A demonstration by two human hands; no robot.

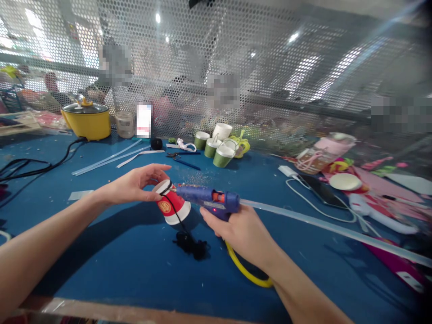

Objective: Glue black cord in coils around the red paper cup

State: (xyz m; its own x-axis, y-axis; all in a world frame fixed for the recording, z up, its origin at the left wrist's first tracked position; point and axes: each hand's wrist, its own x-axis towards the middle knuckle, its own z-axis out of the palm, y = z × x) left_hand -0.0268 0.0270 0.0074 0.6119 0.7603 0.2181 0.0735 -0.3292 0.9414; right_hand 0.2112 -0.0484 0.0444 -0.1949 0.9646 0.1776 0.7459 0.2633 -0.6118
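One red-and-white paper cup [179, 207], tilted, narrower end up, is held by the left hand [146, 182], thumb and fingers curled, over blue tabletop [135, 270]. One blue plastic glue gun [199, 196] is gripped by the closed right hand [241, 229], nozzle at cup. Thin black cord [191, 245]: short length laid across cup; remaining bundle apparently unattached.

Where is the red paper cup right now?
In the head camera's view, the red paper cup is just left of centre, held by the left hand, near the tip of the blue glue gun.
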